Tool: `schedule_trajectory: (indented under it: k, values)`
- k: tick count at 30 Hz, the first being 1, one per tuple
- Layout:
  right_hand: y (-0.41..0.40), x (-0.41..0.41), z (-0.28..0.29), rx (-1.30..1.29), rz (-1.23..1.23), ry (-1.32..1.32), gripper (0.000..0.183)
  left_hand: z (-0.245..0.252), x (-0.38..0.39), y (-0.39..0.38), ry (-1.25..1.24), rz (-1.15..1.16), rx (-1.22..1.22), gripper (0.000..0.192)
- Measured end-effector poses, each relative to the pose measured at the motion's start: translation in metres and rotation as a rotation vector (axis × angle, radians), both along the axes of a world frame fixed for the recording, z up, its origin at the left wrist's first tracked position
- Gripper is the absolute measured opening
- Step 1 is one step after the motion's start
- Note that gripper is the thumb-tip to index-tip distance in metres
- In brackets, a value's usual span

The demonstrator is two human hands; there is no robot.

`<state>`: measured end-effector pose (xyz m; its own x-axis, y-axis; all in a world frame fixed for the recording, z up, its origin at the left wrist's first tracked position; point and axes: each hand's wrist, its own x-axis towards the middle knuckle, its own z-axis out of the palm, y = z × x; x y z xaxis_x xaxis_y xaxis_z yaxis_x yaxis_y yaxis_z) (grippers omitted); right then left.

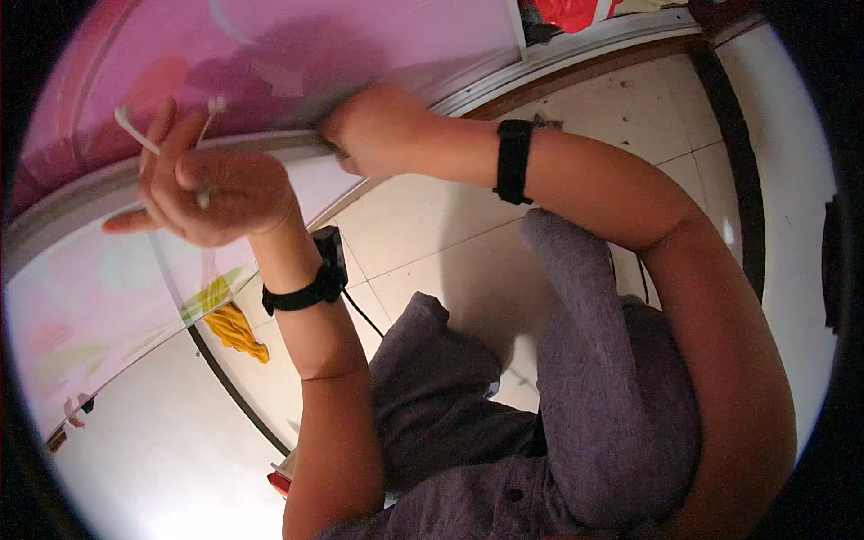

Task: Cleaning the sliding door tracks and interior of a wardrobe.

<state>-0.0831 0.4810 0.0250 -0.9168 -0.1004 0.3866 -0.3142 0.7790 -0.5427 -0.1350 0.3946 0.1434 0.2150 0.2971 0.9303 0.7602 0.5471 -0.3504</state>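
My left hand [216,192] is raised palm up at the left, before a glossy pink panel [283,61]. Thin white sticks with soft white tips, which look like cotton swabs [138,131], stick out between its fingers. Another white tip shows at the palm. My right hand [374,131] is curled against the panel's grey lower edge strip [270,140], its fingertips mostly hidden; whether it holds something small cannot be seen. Both wrists wear black straps, the left one with a black device [331,256] and a cable.
Below the strip is a pale, floral-patterned panel [101,310]. A yellow cloth [236,331] lies on the tiled floor [418,223] beside it. A red plastic bag [570,13] is at the top right, by a white rail [574,57]. My knees in grey trousers are close below.
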Motion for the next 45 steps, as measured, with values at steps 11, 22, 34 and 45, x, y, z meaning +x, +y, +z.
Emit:
schedule_trajectory:
  k: [11,22,34,45]
  values:
    - [-0.002,-0.003,0.002,0.002,0.084,-0.076,0.023,0.001,0.017,-0.002,-0.227,-0.060,-0.063,0.057]
    - [0.072,0.063,-0.057,-0.282,-0.209,-0.119,0.027,0.010,-0.005,-0.034,-0.088,-0.106,-0.209,0.035]
    - [0.027,0.040,-0.152,0.183,0.169,0.246,0.022,0.006,-0.004,-0.031,0.044,0.120,-0.326,0.038]
    - [0.160,0.109,-0.120,0.453,-0.264,-0.028,0.026,0.007,-0.002,-0.034,0.027,0.170,-0.306,0.041]
